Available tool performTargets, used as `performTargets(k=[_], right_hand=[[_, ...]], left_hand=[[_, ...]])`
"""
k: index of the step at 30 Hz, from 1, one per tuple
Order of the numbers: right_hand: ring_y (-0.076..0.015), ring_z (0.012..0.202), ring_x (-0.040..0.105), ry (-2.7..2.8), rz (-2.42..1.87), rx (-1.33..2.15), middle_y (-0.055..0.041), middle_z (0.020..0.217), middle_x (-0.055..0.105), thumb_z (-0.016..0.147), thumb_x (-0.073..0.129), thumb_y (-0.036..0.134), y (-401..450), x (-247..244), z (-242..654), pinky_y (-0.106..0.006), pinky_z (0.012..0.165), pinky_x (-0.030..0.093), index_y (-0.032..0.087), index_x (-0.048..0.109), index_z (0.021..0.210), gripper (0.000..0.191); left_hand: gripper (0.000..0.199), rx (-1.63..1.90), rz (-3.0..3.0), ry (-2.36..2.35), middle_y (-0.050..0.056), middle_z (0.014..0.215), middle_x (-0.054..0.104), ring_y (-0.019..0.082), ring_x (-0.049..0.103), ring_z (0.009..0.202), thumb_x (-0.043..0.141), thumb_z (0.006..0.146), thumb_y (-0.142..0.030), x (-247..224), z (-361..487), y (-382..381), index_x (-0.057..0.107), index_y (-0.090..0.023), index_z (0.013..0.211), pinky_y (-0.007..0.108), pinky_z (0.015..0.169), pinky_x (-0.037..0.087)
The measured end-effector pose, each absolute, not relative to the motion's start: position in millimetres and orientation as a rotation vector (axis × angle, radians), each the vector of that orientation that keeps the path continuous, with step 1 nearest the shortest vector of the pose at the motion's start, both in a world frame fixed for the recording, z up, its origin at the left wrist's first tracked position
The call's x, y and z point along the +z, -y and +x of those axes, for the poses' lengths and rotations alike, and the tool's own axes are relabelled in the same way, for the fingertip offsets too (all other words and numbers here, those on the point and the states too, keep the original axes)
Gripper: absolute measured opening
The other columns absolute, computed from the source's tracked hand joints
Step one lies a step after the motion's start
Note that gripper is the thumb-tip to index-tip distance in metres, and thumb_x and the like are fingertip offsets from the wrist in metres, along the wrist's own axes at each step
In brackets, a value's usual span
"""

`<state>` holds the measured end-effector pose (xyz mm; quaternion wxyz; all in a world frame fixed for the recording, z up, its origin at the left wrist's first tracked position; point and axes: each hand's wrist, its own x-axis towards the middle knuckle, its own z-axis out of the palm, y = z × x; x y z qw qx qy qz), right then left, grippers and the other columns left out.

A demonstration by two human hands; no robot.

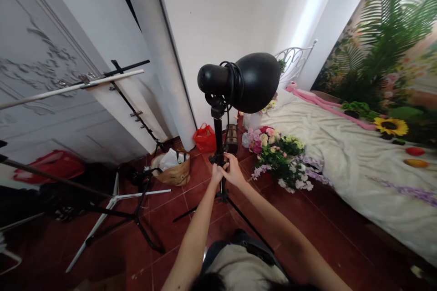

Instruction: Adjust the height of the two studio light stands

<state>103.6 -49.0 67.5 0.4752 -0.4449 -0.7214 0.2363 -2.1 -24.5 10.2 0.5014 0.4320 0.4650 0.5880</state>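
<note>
A black lamp [257,82] with a wide round shade and a coiled cord sits on top of a black stand [218,134] in front of me. The shade points to the right. Both my hands are at the stand's pole, below the lamp head. My left hand [217,173] is closed round the pole near a black clamp knob. My right hand [234,170] touches the pole from the right, with its fingers curled at the same height. The stand's dark legs spread over the red tiled floor below.
Left of the stand are a woven basket [172,172], a red bag [205,138], a white tripod leg [97,227] and black stands. At the right, a bed with a cream cover [344,163] carries a sunflower [391,126]; a bouquet [283,154] stands beside it.
</note>
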Motion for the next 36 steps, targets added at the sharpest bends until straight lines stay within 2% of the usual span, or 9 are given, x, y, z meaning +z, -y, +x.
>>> performTargets(k=[4,8,11,15,18,24,30,36], right_hand=[[-0.0232,0.127,0.038,1.874,-1.098,0.498,-0.0119,0.135,0.042,0.087,0.045,0.029,56.8,55.3,133.8,-0.046,0.106,0.032,0.02,0.05,0.119,0.033],[-0.0211,0.131,0.035,1.984,-1.096,0.459,-0.0077,0.141,0.038,0.091,0.038,0.026,70.1,36.9,149.5,-0.046,0.106,0.032,0.022,0.05,0.122,0.034],[-0.0206,0.133,0.032,2.003,-1.128,0.434,-0.0067,0.144,0.035,0.092,0.033,0.023,83.1,22.3,153.0,-0.047,0.107,0.032,0.023,0.044,0.13,0.04],[-0.021,0.135,0.027,2.088,-1.13,0.44,-0.0059,0.148,0.028,0.092,0.032,0.023,90.8,10.9,151.2,-0.047,0.108,0.031,0.025,0.025,0.142,0.051],[-0.0202,0.138,0.02,2.13,-1.104,0.445,-0.0048,0.15,0.023,0.093,0.029,0.023,86.8,10.3,146.8,-0.047,0.111,0.027,0.026,0.018,0.145,0.053],[-0.0196,0.139,0.017,2.07,-1.085,0.443,-0.0047,0.149,0.024,0.093,0.028,0.024,72.7,9.7,140.0,-0.047,0.111,0.027,0.024,0.03,0.139,0.046],[-0.0193,0.139,0.017,2.072,-1.08,0.455,-0.0072,0.146,0.031,0.093,0.029,0.027,57.9,11.6,138.9,-0.049,0.11,0.025,0.022,0.031,0.137,0.044],[-0.019,0.136,0.026,1.992,-1.074,0.556,-0.0111,0.138,0.042,0.094,0.029,0.031,44.3,16.5,141.3,-0.045,0.107,0.029,0.02,0.04,0.128,0.037]], left_hand=[[0.03,1.4,1.109,-1.239,0.009,0.083,0.07,0.022,0.065,0.081,0.072,0.062,-0.038,15.3,0.2,26.5,0.065,-0.014,0.078,0.04,0.083,0.049],[0.031,1.395,1.085,-1.326,0.009,0.084,0.07,0.022,0.065,0.083,0.073,0.062,-0.039,19.0,0.7,29.2,0.066,-0.015,0.079,0.039,0.084,0.048],[0.03,1.412,1.117,-1.354,0.01,0.086,0.069,0.022,0.065,0.083,0.072,0.063,-0.039,16.7,0.8,29.6,0.066,-0.015,0.081,0.038,0.084,0.048],[0.03,1.432,1.157,-1.404,0.01,0.088,0.069,0.021,0.064,0.085,0.071,0.065,-0.039,8.0,0.5,27.0,0.066,-0.015,0.083,0.038,0.086,0.047],[0.03,1.429,1.175,-1.415,0.01,0.089,0.069,0.021,0.064,0.085,0.069,0.067,-0.04,2.9,0.1,25.0,0.066,-0.015,0.084,0.039,0.087,0.046],[0.034,1.436,1.142,-1.347,0.01,0.094,0.068,0.02,0.063,0.088,0.068,0.067,-0.043,5.1,0.2,26.7,0.065,-0.016,0.087,0.036,0.087,0.046],[0.036,1.456,1.145,-1.408,0.009,0.093,0.067,0.02,0.062,0.09,0.068,0.067,-0.044,3.2,1.6,27.4,0.062,-0.016,0.089,0.036,0.09,0.043],[0.034,1.472,1.162,-1.4,0.009,0.096,0.066,0.019,0.06,0.095,0.067,0.07,-0.042,7.6,3.1,31.4,0.06,-0.018,0.093,0.036,0.093,0.041]])
